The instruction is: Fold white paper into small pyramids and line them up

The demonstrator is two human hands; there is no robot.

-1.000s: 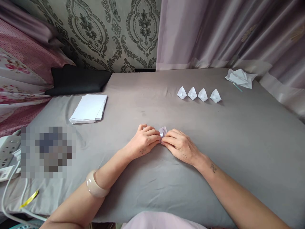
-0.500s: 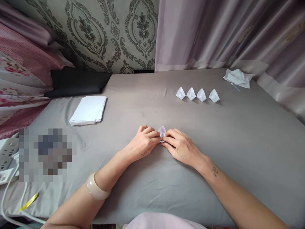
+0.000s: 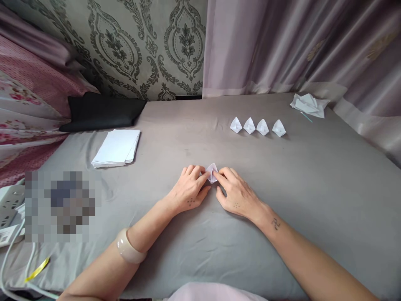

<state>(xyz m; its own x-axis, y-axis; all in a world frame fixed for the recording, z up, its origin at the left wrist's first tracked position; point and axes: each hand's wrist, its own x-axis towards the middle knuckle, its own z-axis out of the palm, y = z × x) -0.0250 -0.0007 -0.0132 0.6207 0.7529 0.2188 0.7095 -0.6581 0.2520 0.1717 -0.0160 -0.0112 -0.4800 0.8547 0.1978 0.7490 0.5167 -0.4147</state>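
Observation:
A small white folded-paper boat [image 3: 212,168] sits at the middle of the grey cloth, between my two hands. My left hand [image 3: 191,187] has its index finger in the boat's left side, its thumb lower and off the paper. From the other side, my right hand [image 3: 235,190] has its index finger inside the boat, with the thumb likewise lowered. The remaining fingers curl at the boat's outer sides, and their exact contact is partly hidden. Farther back on the right, several similar paper boats [image 3: 262,127] stand in a row.
A stack of white paper sheets [image 3: 117,146] lies at left, in front of a folded black cloth [image 3: 106,110]. Crumpled white paper [image 3: 310,104] is at the back right. A power strip [image 3: 11,200] with cables and a yellow strip [image 3: 37,269] occupy the left edge.
Both thumbs have come away from the paper boat and dropped lower. The index fingers now reach into the boat, which shows more openly between the hands. The view has shifted slightly.

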